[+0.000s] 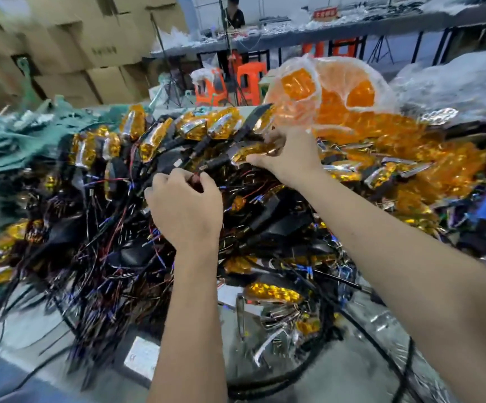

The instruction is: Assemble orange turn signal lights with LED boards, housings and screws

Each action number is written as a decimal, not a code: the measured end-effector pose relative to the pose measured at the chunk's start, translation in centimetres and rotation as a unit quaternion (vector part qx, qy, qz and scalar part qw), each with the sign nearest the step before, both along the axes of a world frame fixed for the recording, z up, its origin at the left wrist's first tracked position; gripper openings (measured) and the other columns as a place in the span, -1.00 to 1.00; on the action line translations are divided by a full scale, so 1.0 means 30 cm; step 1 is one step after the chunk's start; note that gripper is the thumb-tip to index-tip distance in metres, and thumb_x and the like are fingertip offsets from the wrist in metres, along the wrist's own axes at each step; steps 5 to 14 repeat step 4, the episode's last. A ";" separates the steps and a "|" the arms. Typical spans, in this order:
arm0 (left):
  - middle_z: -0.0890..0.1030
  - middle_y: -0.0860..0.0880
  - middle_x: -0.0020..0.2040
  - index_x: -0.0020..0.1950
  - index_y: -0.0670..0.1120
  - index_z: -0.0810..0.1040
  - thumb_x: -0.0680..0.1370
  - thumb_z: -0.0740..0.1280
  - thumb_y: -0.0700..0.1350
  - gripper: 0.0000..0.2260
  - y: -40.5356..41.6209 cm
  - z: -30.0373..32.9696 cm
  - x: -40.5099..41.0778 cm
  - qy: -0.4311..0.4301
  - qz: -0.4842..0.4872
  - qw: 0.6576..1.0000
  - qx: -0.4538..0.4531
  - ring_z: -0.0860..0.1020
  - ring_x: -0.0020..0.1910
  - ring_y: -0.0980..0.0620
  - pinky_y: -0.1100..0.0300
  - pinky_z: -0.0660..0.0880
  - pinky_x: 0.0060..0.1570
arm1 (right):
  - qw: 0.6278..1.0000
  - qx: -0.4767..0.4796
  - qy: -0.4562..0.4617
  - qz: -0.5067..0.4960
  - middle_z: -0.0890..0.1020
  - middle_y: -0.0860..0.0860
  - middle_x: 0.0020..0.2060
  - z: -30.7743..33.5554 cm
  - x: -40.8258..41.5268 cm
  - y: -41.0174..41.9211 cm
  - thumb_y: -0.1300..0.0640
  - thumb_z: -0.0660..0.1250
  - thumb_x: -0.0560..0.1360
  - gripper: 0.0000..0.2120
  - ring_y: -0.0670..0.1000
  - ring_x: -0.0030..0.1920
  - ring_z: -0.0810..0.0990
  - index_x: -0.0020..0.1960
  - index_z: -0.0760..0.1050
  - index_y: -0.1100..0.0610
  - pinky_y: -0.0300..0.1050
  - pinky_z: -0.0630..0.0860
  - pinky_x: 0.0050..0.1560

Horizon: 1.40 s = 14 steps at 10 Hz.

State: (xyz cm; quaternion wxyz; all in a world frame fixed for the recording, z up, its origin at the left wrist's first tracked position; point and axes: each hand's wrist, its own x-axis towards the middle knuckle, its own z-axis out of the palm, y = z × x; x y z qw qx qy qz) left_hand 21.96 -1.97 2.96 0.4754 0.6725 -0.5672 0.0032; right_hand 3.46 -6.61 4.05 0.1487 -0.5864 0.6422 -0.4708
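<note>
Left hand (185,206): fingers curled, thumb and forefinger pinching a thin wire end (195,178) at the top of the fist. The wire looks dark red; blur hides detail.

Right hand (289,158): up and right of the left hand, close but not touching it. Fingers curled round the orange lens end of one signal light (249,152). The light lies roughly level, lens at the right hand, black stem (215,163) pointing left toward the left hand. Stem tip sits just above the left thumb. Whether the pinched wire belongs to this light, I cannot tell.

Under both hands: a big pile (125,216) of lights, black housings and tangled black, red and blue wires. A row of orange-and-chrome lights (148,141) lies left of the right hand, beyond the left hand.

Right of the right hand: a heap of loose orange lenses (404,152). Just beyond the right hand: a clear bag of lenses (323,85), standing above the heap.

Far left of the left hand: green cloth (6,146). Below the left forearm: a small white label (141,357) on the grey table (352,370).

Background: cardboard boxes (76,39), orange stools (244,80), a long bench (323,27) with a person (233,11) behind it.

Frame is motion-blurred, edges worst.
</note>
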 end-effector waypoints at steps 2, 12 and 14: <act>0.49 -0.23 0.35 0.31 -0.08 0.52 0.54 0.45 -0.07 -0.64 0.038 0.116 -0.044 -0.048 0.049 0.995 0.071 0.37 0.40 -0.29 -0.07 0.30 0.31 | 0.994 -0.043 -0.095 0.015 0.70 -0.02 -0.09 0.051 -0.169 0.188 -0.07 0.55 0.49 -0.78 -0.04 -0.07 0.66 0.03 0.65 0.03 -0.16 0.57 -0.11; 0.57 -0.01 -0.12 0.01 -0.05 0.58 0.55 0.53 0.00 -0.81 0.048 0.258 -0.126 -0.069 -0.181 0.966 0.171 0.56 -0.09 -0.06 0.05 0.48 -0.12 | 0.983 -0.137 -0.117 0.035 0.72 -0.05 -0.23 0.226 -0.490 0.649 0.00 0.55 0.49 -0.87 -0.08 -0.33 0.61 0.00 0.69 -0.01 -0.28 0.50 -0.38; 0.57 -0.01 -0.12 0.01 -0.05 0.58 0.55 0.53 0.00 -0.81 0.048 0.258 -0.126 -0.069 -0.181 0.966 0.171 0.56 -0.09 -0.06 0.05 0.48 -0.12 | 0.983 -0.137 -0.117 0.035 0.72 -0.05 -0.23 0.226 -0.490 0.649 0.00 0.55 0.49 -0.87 -0.08 -0.33 0.61 0.00 0.69 -0.01 -0.28 0.50 -0.38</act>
